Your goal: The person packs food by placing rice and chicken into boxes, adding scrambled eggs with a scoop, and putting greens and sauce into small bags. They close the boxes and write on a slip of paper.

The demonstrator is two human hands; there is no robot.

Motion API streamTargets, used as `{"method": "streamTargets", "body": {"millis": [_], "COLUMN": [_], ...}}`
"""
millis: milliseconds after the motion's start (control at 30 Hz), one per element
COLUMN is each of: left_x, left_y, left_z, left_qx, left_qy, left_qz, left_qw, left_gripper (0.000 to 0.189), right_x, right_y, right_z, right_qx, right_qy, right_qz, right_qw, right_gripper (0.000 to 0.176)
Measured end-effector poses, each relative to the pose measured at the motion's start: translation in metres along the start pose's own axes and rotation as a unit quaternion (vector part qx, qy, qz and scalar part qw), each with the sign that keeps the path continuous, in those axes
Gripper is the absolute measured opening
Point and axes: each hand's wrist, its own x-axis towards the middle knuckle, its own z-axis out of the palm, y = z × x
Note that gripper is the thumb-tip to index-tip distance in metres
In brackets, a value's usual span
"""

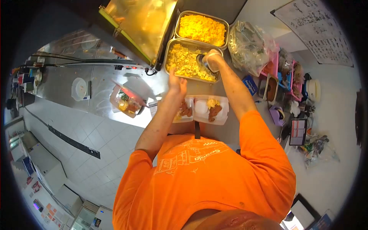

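My right hand [214, 61] grips a serving spoon [209, 70] over the near metal tray [193, 80], which holds crumbly yellow food [180, 57] resembling scrambled egg. The spoon's bowl end lies in the food at the tray's right side. At the same tray's near left edge is my left hand [177, 85], fingers apart and fingertips right at the rim. Below my hands, a clear plastic takeaway container [221, 115] holds white rice, a yellow portion and brown pieces. Beside it sits a second portion of brown food [186, 109], partly hidden by my left forearm.
A second metal tray [227, 32] of brighter yellow food stands behind. On the left are a filled paper box [132, 101] and a round white dish [79, 89]. A lit glass case [140, 28] rises at upper left; plastic bags [249, 48] and pink baskets [270, 63] stand right.
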Motion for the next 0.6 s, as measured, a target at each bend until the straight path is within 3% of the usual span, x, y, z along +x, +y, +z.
{"method": "streamTargets", "body": {"millis": [33,67,100,167,200,267,367,433,600], "left_x": [0.01,0.019,0.037,0.064,0.059,0.041,0.053,0.035,0.039], "left_y": [-0.015,-0.029,-0.044,-0.076,-0.083,-0.09,-0.11,-0.106,-0.101], "left_z": [0.009,0.019,0.017,0.005,0.015,0.038,0.025,0.039,0.043], "left_qx": [-0.004,-0.007,-0.005,0.002,0.014,0.043,-0.003,-0.037,-0.026], "left_qy": [0.065,0.129,0.094,0.028,0.078,0.177,0.142,0.103,0.118], "left_qz": [-0.043,-0.085,-0.071,-0.045,-0.002,0.082,0.14,0.151,0.134], "left_qw": [0.997,0.988,0.993,0.999,0.997,0.98,0.98,0.983,0.983], "left_gripper": [0.064,0.07,0.074,0.082,0.084,0.087,0.089,0.092,0.096], "right_x": [0.009,0.011,0.009,0.028,0.038,-0.015,0.004,0.02,0.047], "right_y": [0.004,0.011,0.021,0.044,0.055,0.036,0.049,0.054,0.058], "right_z": [0.001,0.004,0.008,-0.017,-0.029,-0.086,-0.1,-0.097,-0.093], "right_qx": [0.0,0.094,0.185,0.164,0.152,0.182,-0.08,-0.14,-0.239], "right_qy": [-0.009,0.065,0.138,0.187,0.213,0.221,0.163,0.161,0.083], "right_qz": [-0.025,-0.076,-0.127,-0.145,-0.154,0.019,-0.036,-0.05,-0.138], "right_qw": [1.0,0.991,0.965,0.958,0.953,0.958,0.983,0.976,0.958], "right_gripper": [0.02,0.022,0.026,0.041,0.053,0.057,0.057,0.059,0.055]}}
